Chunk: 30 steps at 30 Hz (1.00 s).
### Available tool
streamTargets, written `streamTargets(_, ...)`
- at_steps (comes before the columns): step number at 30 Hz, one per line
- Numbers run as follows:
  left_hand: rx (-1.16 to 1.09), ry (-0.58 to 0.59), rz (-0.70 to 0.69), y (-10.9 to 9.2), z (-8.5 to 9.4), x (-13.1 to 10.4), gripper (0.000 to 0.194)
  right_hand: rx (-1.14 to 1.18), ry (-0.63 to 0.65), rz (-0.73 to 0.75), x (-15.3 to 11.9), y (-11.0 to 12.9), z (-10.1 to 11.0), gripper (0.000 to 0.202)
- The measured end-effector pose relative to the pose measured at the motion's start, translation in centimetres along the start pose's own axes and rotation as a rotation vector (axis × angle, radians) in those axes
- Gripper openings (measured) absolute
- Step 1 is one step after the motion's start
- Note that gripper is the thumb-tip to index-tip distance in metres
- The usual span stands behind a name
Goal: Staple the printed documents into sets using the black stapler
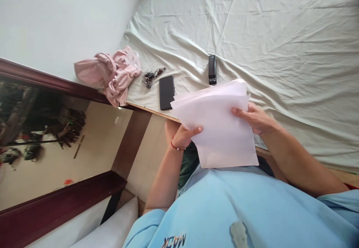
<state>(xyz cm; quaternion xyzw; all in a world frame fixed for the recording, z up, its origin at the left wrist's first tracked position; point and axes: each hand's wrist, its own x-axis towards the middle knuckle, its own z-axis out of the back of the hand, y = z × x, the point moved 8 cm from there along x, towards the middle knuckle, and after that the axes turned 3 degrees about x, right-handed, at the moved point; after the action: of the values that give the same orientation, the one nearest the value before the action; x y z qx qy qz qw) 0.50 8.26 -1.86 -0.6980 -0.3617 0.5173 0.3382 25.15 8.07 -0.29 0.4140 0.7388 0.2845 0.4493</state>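
A stack of white paper sheets (221, 128) is held in front of the body, its far edges slightly fanned. My left hand (185, 136) grips the stack's left edge, thumb on top and the other fingers hidden underneath. At the right edge, my right hand (254, 118) holds the same sheets with its thumb on top. Just beyond the paper, a black stapler (212, 69) lies on the pale sheet-covered surface (294, 65). A black phone (166, 92) lies to the left of the stack, near the surface's edge.
Keys (151, 77) lie left of the phone. Farther left is a crumpled pink cloth (112, 72) at the surface's corner. A dark-red framed mirror (95, 128) stands at the left, above a tiled floor (146, 147). A white wall rises at the upper left.
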Motion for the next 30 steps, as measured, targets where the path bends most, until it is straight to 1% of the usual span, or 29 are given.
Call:
streamTargets(2, -0.024, -0.044, -0.028, -0.3, 0.1, 0.2, 0.07, 0.031, -0.082, 0.052, 0.1, 0.1, 0.4, 0.051)
streamTargets(4, -0.034, -0.074, -0.052, -0.5, -0.2, 0.4, 0.068, 0.021, -0.13, 0.04, 0.3, -0.5, 0.5, 0.05)
streamTargets(5, -0.028, -0.085, -0.059, -0.5, -0.3, 0.6, 0.067, -0.018, -0.145, 0.033, 0.4, -0.7, 0.5, 0.051)
streamTargets(6, -0.017, -0.096, -0.062, -0.5, -0.5, 0.7, 0.066, -0.088, -0.174, 0.057, 0.5, -0.5, 0.8, 0.052)
streamTargets(7, -0.005, -0.107, -0.065, -0.5, -0.6, 0.8, 0.065, -0.182, -0.23, 0.131, 0.5, 0.3, 1.2, 0.053)
streamTargets(8, 0.008, -0.114, -0.065, -0.5, -0.7, 0.9, 0.063, -0.295, -0.312, 0.256, 0.2, 1.7, 1.8, 0.055)
streamTargets(10, 0.04, -0.106, -0.065, -0.5, -1.1, 0.8, 0.062, -0.548, -0.503, 0.582, -1.1, 5.5, 2.2, 0.063)
streamTargets(11, 0.058, -0.086, -0.067, -0.6, -1.3, 0.7, 0.06, -0.67, -0.563, 0.73, -1.9, 7.2, 1.8, 0.065)
streamTargets(12, 0.078, -0.06, -0.07, -0.7, -1.7, 0.6, 0.059, -0.791, -0.571, 0.833, -2.3, 8.5, 1.0, 0.061)
streamTargets(13, 0.096, -0.035, -0.072, -0.8, -2.0, 0.4, 0.058, -0.911, -0.541, 0.898, -2.4, 9.4, 0.0, 0.054)
streamTargets(15, 0.132, -0.008, -0.076, -0.9, -2.6, 0.1, 0.057, -1.122, -0.452, 0.991, -2.4, 10.6, -2.5, 0.041)
streamTargets(17, 0.167, -0.023, -0.071, -0.8, -2.8, -0.3, 0.056, -1.26, -0.367, 1.068, -2.4, 11.1, -4.9, 0.034)
streamTargets(19, 0.193, -0.051, -0.074, -0.7, -2.9, -0.6, 0.055, -1.338, -0.321, 1.095, -2.4, 11.1, -6.7, 0.03)
streamTargets(22, 0.2, -0.065, -0.102, -0.5, -3.1, -1.2, 0.054, -1.388, -0.295, 1.068, -2.4, 10.8, -8.3, 0.024)
streamTargets(26, 0.205, -0.089, -0.126, -0.6, -3.2, -1.7, 0.056, -1.413, -0.276, 1.048, -2.7, 10.9, -9.4, 0.019)
streamTargets(30, 0.234, -0.087, -0.152, -1.2, -3.6, -2.0, 0.056, -1.456, -0.225, 1.118, -3.1, 11.0, -10.7, 0.02)
